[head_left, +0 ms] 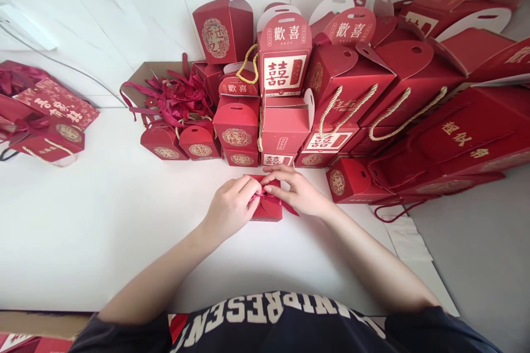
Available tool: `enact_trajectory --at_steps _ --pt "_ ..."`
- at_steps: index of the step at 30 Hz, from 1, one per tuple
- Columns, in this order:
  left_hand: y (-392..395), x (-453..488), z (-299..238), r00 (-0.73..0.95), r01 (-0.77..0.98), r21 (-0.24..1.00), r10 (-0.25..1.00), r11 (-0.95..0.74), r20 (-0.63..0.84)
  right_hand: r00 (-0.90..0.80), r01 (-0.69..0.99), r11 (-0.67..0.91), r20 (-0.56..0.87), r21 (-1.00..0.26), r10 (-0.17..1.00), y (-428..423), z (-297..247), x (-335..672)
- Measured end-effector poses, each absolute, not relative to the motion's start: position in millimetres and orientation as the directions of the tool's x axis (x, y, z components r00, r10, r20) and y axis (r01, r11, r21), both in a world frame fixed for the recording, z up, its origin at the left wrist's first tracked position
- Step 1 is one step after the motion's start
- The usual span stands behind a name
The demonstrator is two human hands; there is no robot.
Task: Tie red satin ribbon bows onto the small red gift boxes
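Red box (265, 212): L hand (232, 204) pinches ribbon (290, 207), R hand (298, 192) grip unclear, stacked boxes (284, 116) behind.

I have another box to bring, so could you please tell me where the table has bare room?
The widest bare patch of the table lies left of the left hand, in front of the far-left packages. A smaller one lies between the forearms, on the near side of the ribboned box. Beyond that box, stacked red boxes crowd together.
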State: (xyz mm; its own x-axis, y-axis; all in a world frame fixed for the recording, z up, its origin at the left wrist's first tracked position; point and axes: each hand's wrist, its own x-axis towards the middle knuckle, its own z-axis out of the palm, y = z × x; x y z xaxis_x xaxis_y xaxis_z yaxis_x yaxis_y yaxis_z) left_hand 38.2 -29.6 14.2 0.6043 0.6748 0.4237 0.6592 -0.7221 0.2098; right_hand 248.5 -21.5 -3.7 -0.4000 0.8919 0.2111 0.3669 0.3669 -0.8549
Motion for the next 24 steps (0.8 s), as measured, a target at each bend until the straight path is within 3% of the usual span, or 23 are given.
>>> enact_trajectory --at_steps 10,14,19,24 --pt "-27 37 19 0.719 0.580 -0.099 0.452 -0.809 0.528 -0.377 0.155 0.159 0.090 -0.975 0.922 -24 -2 242" --pt "-26 36 18 0.610 0.700 -0.119 0.503 -0.704 0.612 -0.351 0.083 -0.030 -0.058 -0.996 0.934 -21 -2 241" --pt "-29 34 17 0.465 0.822 0.019 0.690 -0.569 0.555 -0.319 0.043 -0.092 -0.101 -0.995 0.942 -21 -3 241" --pt "-28 33 31 0.439 0.747 0.413 0.853 -0.521 0.283 -0.327 0.088 -0.113 -0.135 -0.990 0.935 -24 1 241"
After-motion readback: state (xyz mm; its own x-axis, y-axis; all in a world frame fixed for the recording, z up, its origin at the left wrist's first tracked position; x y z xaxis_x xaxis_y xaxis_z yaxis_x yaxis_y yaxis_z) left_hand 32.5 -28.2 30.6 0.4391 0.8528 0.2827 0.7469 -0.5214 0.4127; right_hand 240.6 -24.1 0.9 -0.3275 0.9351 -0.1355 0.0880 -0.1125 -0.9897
